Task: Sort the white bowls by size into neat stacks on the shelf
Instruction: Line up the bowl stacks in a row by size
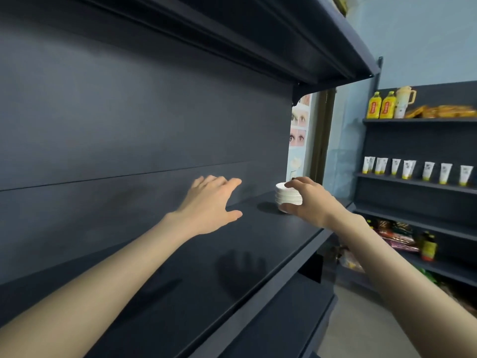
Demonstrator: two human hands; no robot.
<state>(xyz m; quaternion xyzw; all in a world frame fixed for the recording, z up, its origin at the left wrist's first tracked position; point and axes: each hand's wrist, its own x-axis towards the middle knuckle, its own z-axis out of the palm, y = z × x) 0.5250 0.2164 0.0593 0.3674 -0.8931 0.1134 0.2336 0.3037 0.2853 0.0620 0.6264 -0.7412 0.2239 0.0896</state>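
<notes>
Curling around a short, neat stack of small white bowls [285, 196], rims aligned, the right grip [311, 200] holds it at the far right end of the dark blue shelf [258, 244]. The left grip [209, 205] hovers nearby, fingers spread, holding nothing.

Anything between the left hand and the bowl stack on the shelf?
Nothing: in the head view, only bare shelf and a shadow lie between the left hand and the stack of white bowls, which the right hand grips.
</notes>
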